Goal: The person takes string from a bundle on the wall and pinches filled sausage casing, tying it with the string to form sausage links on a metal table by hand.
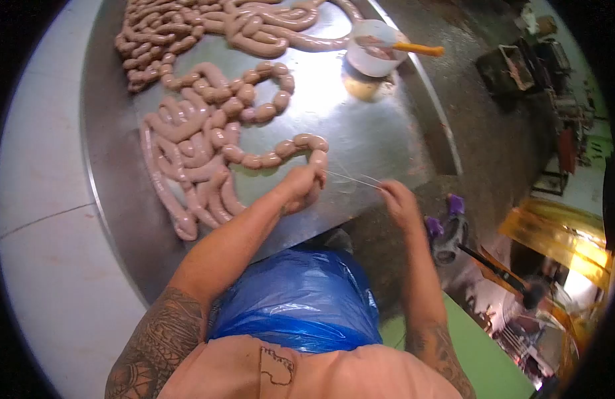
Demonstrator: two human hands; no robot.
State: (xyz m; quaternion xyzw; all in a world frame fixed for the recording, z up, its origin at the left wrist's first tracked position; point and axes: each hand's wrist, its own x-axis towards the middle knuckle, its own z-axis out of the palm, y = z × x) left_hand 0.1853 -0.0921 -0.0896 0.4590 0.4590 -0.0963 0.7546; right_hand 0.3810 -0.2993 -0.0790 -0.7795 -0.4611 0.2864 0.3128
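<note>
The chain of small sausages [268, 159] lies on the shiny metal table [347, 126] and curls over to the person's left hand [302, 189]. The left fingers are wrapped around the near end of the chain, perhaps because the sausages look wet and could slip. A thin white string [351, 178] goes from beside that hand across to the right hand [401, 203]. The right fingers are pinched together on the string. The hands are apart, which seems to help keep the string straight. I cannot tell if the string goes around the sausage, because the left hand hides that spot. Just beside the chain, on the left of the table, is a heap of long sausages [188, 159], maybe put there to be easy to reach. Farther off, a big pile of little sausages [161, 33] sits near thick, long loops [257, 43]. A white tub [377, 64] stands near the right edge of the table, with an orange handle [419, 48] poking out over its rim. A blue plastic apron [294, 299] covers the person's lap, likely to keep clothes clean.
</note>
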